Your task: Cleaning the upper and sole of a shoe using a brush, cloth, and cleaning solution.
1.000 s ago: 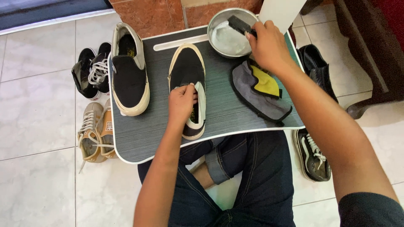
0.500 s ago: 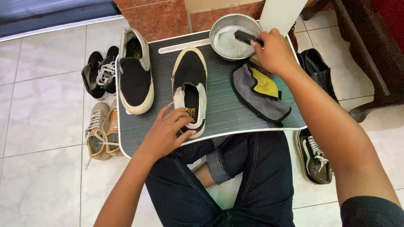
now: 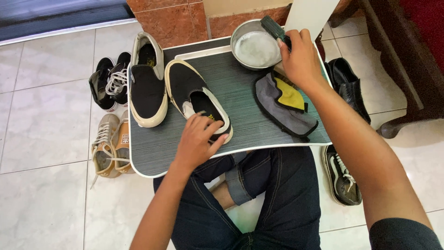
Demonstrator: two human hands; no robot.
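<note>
hands on a slip-on shoe and a brush at the bowl

nearest the camera are the crossed legs in dark jeans, tucked under the near edge of a small grey striped table. the left hand lies on the heel end of a black slip-on shoe, fingers curled down over the heel rim and into the opening, so that grip is closed on the shoe. the shoe rests flat on its sole, long axis running diagonally, heel toward the near right, toe toward the far left. just beside its toe stands a second black slip-on, pointing almost straight away. to the right of the held shoe, a grey cloth with a yellow patch lies between the two hands. farther off, the right hand is clamped on a dark brush, held over the rim of a metal bowl with cloudy water. on the tiled floor, laced sneakers sit left of the table, and dark shoes to the right.
</note>
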